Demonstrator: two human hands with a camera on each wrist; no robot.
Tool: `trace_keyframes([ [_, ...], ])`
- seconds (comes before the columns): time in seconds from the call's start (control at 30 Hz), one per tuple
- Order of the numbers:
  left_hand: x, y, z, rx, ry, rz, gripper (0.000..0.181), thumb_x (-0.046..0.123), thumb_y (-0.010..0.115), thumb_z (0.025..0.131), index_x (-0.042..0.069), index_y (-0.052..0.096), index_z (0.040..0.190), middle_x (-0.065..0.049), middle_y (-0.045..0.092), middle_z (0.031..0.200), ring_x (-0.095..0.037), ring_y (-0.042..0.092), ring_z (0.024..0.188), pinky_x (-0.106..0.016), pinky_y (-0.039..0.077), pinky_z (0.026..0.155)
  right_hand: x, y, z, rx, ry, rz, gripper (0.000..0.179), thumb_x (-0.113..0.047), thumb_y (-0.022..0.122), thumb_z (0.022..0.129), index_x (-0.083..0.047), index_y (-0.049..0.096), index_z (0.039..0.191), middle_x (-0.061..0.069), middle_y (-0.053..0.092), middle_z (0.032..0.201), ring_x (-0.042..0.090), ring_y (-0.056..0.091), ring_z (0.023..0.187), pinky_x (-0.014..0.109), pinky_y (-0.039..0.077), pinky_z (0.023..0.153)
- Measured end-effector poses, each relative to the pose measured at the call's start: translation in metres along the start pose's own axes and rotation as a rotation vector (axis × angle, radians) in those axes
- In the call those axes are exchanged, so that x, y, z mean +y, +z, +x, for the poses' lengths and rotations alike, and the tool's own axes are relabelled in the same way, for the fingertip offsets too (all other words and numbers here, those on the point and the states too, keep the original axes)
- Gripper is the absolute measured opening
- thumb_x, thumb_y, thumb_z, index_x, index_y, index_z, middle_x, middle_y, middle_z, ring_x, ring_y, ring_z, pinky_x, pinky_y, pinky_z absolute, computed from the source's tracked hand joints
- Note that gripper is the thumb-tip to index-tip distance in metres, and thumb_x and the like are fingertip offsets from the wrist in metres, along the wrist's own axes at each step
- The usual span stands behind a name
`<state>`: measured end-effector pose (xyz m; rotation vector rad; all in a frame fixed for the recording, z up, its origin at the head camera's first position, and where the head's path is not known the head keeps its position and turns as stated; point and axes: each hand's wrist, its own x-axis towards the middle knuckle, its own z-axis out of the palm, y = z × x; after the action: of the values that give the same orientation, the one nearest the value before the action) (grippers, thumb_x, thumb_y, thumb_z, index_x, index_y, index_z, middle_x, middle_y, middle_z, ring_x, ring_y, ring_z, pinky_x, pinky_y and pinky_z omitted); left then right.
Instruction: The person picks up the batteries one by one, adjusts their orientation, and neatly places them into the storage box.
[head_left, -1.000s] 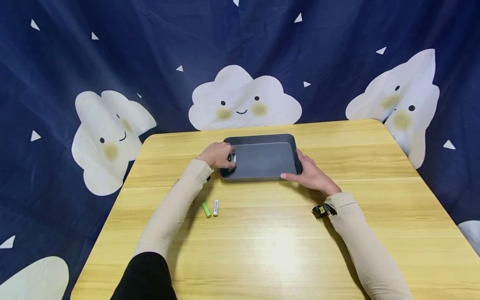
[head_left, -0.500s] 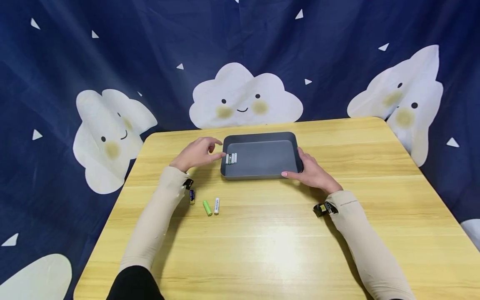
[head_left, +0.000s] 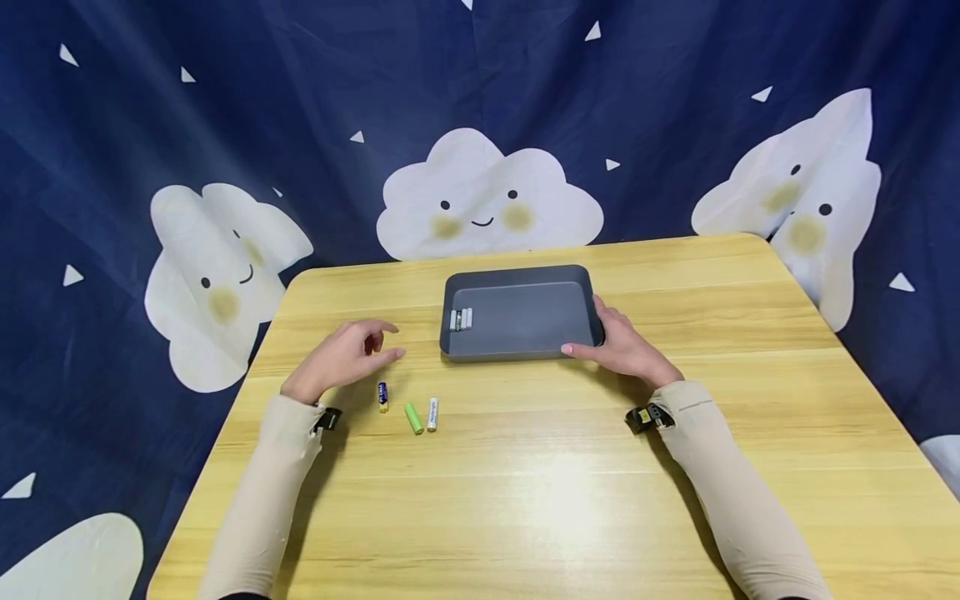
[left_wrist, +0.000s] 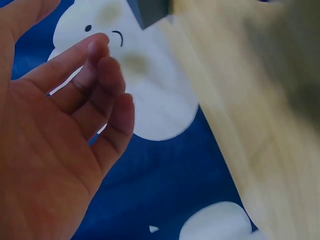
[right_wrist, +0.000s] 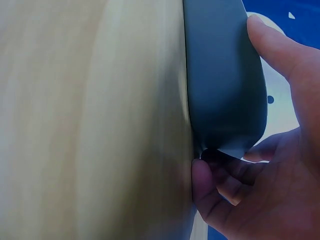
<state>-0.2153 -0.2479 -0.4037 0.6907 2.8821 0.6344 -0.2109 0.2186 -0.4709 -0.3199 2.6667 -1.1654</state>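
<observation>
A dark grey rectangular tray (head_left: pixel 525 357) lies toward the back of the table. Several small batteries (head_left: pixel 461 319) sit side by side against its left inner wall. My right hand (head_left: pixel 630 350) grips the near right corner, thumb at the front rim and fingers round the right side; the right wrist view shows the tray's outer wall (right_wrist: pixel 225 75) between them. My left hand (head_left: pixel 345 358) holds nothing, its fingers (left_wrist: pixel 112 75) loosely bent. Nearest to it lies a blue and gold battery (head_left: pixel 383 397). A green battery (head_left: pixel 414 419) and a white battery (head_left: pixel 432 414) rest a little nearer to me.
The light wooden table (head_left: pixel 525 500) has rounded far corners. Behind it hangs a dark blue cloth (head_left: pixel 315 100) with white clouds and triangles. Small wrist cameras (head_left: pixel 649 418) are strapped near both hands.
My left hand has let go of the batteries in the tray and drawn back left and toward me, its fingers loosening. The right hand stays at the tray's corner.
</observation>
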Motion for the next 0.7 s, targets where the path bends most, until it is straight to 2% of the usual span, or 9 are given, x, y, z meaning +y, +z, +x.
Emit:
trace_keyframes([
  [0.13,-0.007,0.007,-0.019,-0.044,-0.041,-0.003,0.051,0.047,0.072,0.095,0.006,0.070,0.125,0.003,0.061,0.081,-0.012,0.054,0.069,-0.028,0.047,0.069,-0.001,0.000,0.000,0.000,0.001,-0.003,0.121,-0.060,0.075,0.087,-0.012,-0.002,0.167,0.030,0.025,0.165,0.046,0.026,0.153,0.067,0.029,0.120],
  [0.3,-0.014,0.018,-0.035,-0.101,-0.067,0.036,0.059,0.049,0.077,0.090,0.004,0.069,0.127,0.001,0.060,0.080,-0.011,0.051,0.069,-0.029,0.045,0.070,-0.001,-0.001,-0.001,0.010,-0.013,-0.001,0.120,-0.059,0.076,0.087,-0.012,-0.001,0.167,0.031,0.028,0.164,0.047,0.028,0.152,0.067,0.030,0.120],
  [0.57,-0.020,0.029,-0.049,-0.120,-0.115,0.087,0.067,0.053,0.085,0.079,0.005,0.069,0.124,-0.003,0.063,0.091,-0.013,0.053,0.078,-0.029,0.045,0.071,0.000,0.000,0.000,0.011,-0.012,-0.002,0.121,-0.059,0.076,0.087,-0.010,-0.001,0.167,0.031,0.028,0.164,0.048,0.027,0.152,0.066,0.031,0.119],
  [0.7,-0.021,0.031,-0.052,-0.127,-0.126,0.116,0.064,0.052,0.087,0.078,0.007,0.070,0.119,-0.002,0.063,0.094,-0.015,0.054,0.081,-0.031,0.046,0.073,0.000,0.001,0.000,0.008,0.000,-0.013,0.123,-0.059,0.076,0.087,-0.008,-0.003,0.166,0.032,0.025,0.165,0.047,0.025,0.154,0.065,0.029,0.121],
])
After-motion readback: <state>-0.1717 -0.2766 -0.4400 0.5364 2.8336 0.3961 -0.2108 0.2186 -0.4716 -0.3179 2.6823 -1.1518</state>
